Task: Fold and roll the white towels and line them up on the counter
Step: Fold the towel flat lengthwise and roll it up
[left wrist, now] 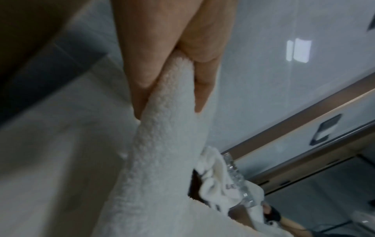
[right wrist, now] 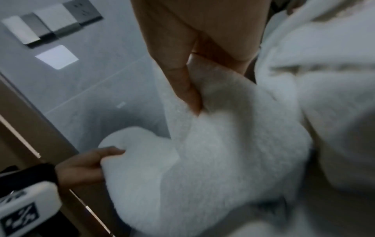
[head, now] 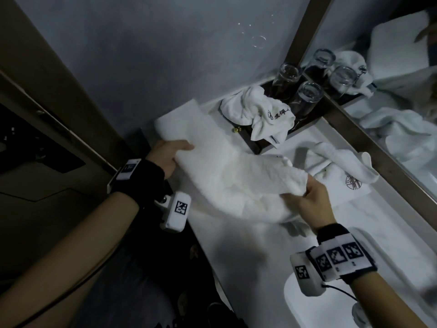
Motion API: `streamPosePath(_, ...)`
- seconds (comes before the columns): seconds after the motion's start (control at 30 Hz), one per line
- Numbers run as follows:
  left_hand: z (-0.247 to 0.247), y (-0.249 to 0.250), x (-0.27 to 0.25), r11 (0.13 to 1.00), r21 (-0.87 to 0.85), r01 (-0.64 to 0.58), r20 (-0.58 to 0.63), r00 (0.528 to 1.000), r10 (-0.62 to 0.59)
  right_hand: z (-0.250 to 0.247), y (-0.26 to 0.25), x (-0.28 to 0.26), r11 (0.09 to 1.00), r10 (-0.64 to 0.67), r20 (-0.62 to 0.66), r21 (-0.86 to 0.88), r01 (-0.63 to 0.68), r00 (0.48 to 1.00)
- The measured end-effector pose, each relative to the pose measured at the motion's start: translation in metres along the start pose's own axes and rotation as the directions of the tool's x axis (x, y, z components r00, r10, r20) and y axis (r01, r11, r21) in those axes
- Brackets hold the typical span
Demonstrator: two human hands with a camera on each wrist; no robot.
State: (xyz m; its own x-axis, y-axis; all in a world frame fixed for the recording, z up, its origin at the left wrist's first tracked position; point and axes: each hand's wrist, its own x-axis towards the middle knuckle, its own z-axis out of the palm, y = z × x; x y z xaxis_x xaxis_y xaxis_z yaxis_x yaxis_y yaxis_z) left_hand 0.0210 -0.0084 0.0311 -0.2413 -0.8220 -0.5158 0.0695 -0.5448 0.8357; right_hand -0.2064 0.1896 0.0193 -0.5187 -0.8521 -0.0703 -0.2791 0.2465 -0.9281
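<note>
A thick white towel (head: 227, 171) hangs stretched between both hands over the left end of the white counter (head: 369, 223). My left hand (head: 173, 151) pinches its left edge between thumb and fingers, and the left wrist view shows the towel (left wrist: 168, 121) clamped in the left hand (left wrist: 168, 77). My right hand (head: 305, 195) pinches the towel's right end; the right wrist view shows the towel (right wrist: 213, 152) bunched under the thumb of the right hand (right wrist: 194, 89). The towel's middle sags toward the counter. A crumpled white towel with a red emblem (head: 340, 169) lies on the counter further right.
A dark tray (head: 257, 144) at the back holds a crumpled logo cloth (head: 257, 112) and two upturned glasses (head: 305, 100). A framed mirror (head: 387, 95) runs along the counter's far side. A white basin (head: 298, 306) is at the lower right. Grey wall rises behind.
</note>
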Motion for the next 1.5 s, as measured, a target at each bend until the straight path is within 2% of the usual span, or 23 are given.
streamPosePath(0.07,0.018,0.017,-0.005,0.997,0.074,-0.019,0.128,0.992,0.010,-0.007,-0.015,0.001,0.977,-0.211,0.014,-0.017,0.211,0.977)
streamPosePath(0.13,0.024,0.021,0.001,0.987,0.126,-0.103,0.094,0.991,0.092,-0.016,-0.021,0.002,0.939,-0.340,0.053,-0.034,0.342,0.939)
streamPosePath(0.17,0.024,0.020,0.005,0.984,0.102,-0.149,0.024,0.989,0.147,-0.020,-0.022,0.001,0.926,-0.371,0.070,-0.045,0.375,0.926)
streamPosePath(0.23,0.021,0.008,0.017,1.000,-0.019,-0.002,-0.048,0.999,0.001,-0.022,-0.022,-0.007,0.890,-0.437,0.125,-0.085,0.449,0.891)
streamPosePath(0.3,0.016,-0.011,0.017,0.977,-0.086,0.195,0.017,0.981,-0.194,-0.018,-0.016,-0.019,0.827,-0.493,0.235,-0.172,0.535,0.837)
streamPosePath(0.37,0.010,-0.033,0.018,0.948,-0.130,0.289,0.103,0.955,-0.277,-0.011,-0.003,-0.032,0.731,-0.493,0.380,-0.306,0.609,0.783)
streamPosePath(0.43,0.005,-0.052,0.016,0.938,-0.067,0.340,0.095,0.938,-0.333,-0.003,0.009,-0.046,0.689,-0.417,0.518,-0.356,0.631,0.747)
streamPosePath(0.5,0.000,-0.067,0.010,0.933,0.021,0.359,0.046,0.932,-0.360,-0.001,0.015,-0.055,0.712,-0.309,0.641,-0.333,0.618,0.702)
streamPosePath(0.57,-0.004,-0.080,0.006,0.941,0.174,0.289,0.042,0.953,-0.300,0.001,0.020,-0.059,0.780,-0.153,0.730,-0.324,0.535,0.666)
streamPosePath(0.6,-0.006,-0.087,0.007,0.948,0.226,0.225,-0.002,0.973,-0.230,0.002,0.024,-0.059,0.805,-0.063,0.761,-0.344,0.484,0.646)
streamPosePath(0.7,-0.005,-0.098,0.008,0.974,0.191,0.119,-0.160,0.983,-0.089,0.004,0.040,-0.058,0.756,0.112,0.810,-0.445,0.480,0.575)
streamPosePath(0.77,-0.005,-0.100,0.008,0.956,0.291,0.035,-0.169,0.985,0.015,0.005,0.044,-0.058,0.712,0.193,0.812,-0.502,0.491,0.551)
streamPosePath(0.8,-0.007,-0.102,0.008,0.947,0.322,-0.005,-0.158,0.986,0.059,0.005,0.045,-0.058,0.722,0.223,0.808,-0.513,0.464,0.545)
streamPosePath(0.87,-0.014,-0.105,0.006,0.943,0.323,-0.078,-0.165,0.977,0.137,0.006,0.044,-0.058,0.740,0.278,0.812,-0.522,0.424,0.513)
streamPosePath(0.93,-0.026,-0.110,0.004,0.959,0.268,-0.096,-0.180,0.972,0.148,0.008,0.043,-0.057,0.723,0.338,0.807,-0.552,0.416,0.484)
streamPosePath(1.0,-0.040,-0.115,0.000,0.978,0.202,-0.051,-0.181,0.979,0.089,0.014,0.038,-0.054,0.713,0.411,0.764,-0.610,0.346,0.497)
streamPosePath(1.07,-0.052,-0.119,-0.005,0.978,0.207,-0.028,-0.180,0.981,0.067,0.024,0.030,-0.049,0.699,0.418,0.728,-0.640,0.319,0.544)
streamPosePath(1.2,-0.070,-0.118,-0.012,0.916,0.394,-0.076,-0.204,0.964,0.168,0.058,0.006,-0.032,0.750,0.224,0.633,-0.597,0.284,0.741)
streamPosePath(1.27,-0.076,-0.120,-0.019,0.892,0.440,-0.100,-0.197,0.959,0.204,0.086,-0.005,-0.023,0.777,0.112,0.588,-0.555,0.299,0.801)
streamPosePath(1.4,-0.080,-0.120,-0.031,0.815,0.568,-0.117,-0.196,0.942,0.272,0.151,-0.018,-0.009,0.751,0.046,0.489,-0.592,0.292,0.871)
streamPosePath(1.5,-0.077,-0.117,-0.036,0.742,0.649,-0.169,-0.128,0.937,0.326,0.188,-0.020,-0.003,0.686,0.038,0.463,-0.657,0.314,0.885)
